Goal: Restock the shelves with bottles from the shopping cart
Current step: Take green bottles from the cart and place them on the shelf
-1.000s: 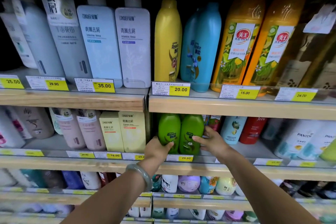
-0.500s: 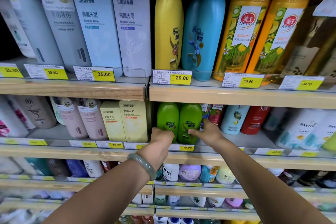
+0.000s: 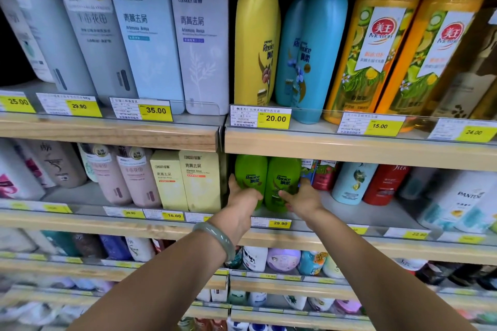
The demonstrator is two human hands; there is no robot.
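Note:
Two green Rejoice bottles stand side by side on the second shelf [image 3: 349,212], under the upper wooden board. My left hand [image 3: 240,200], with a jade bangle on the wrist, grips the lower part of the left green bottle [image 3: 250,173]. My right hand [image 3: 302,200] grips the base of the right green bottle [image 3: 282,177], its fingers wrapped around the bottle's right side. Both bottles are upright and touch each other. The shopping cart is out of view.
Pale yellow boxes [image 3: 199,180] stand just left of the green bottles, a small red and blue pack [image 3: 320,174] just right. The upper shelf holds tall yellow [image 3: 256,35], blue [image 3: 312,45] and orange [image 3: 376,40] bottles. Lower shelves are packed with small bottles.
Both hands have pushed a little deeper into the shelf with the green bottles, and the view has moved closer and tilted slightly down.

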